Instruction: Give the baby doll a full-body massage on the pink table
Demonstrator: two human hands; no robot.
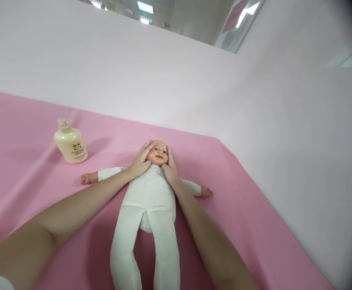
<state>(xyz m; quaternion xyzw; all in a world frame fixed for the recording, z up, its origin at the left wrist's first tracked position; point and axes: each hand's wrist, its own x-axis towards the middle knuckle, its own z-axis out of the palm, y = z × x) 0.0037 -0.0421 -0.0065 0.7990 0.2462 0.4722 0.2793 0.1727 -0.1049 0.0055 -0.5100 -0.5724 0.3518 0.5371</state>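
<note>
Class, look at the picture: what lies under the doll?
The doll lies face up on a pink cloth. What is beneath the cloth is covered. The left hand and right hand cup its head.

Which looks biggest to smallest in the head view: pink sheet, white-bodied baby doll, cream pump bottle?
1. Pink fabric sheet, by far the largest.
2. White cloth-bodied baby doll.
3. Cream plastic pump bottle, smallest, though it stands farther from the camera than the doll's legs.

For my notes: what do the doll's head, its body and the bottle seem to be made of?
Doll's head: probably vinyl or plastic, smooth with a faint sheen. Doll's body: white fabric, matte, softly creased, likely stuffed. Bottle: seemingly translucent plastic, glossy, cream contents showing through.
</note>
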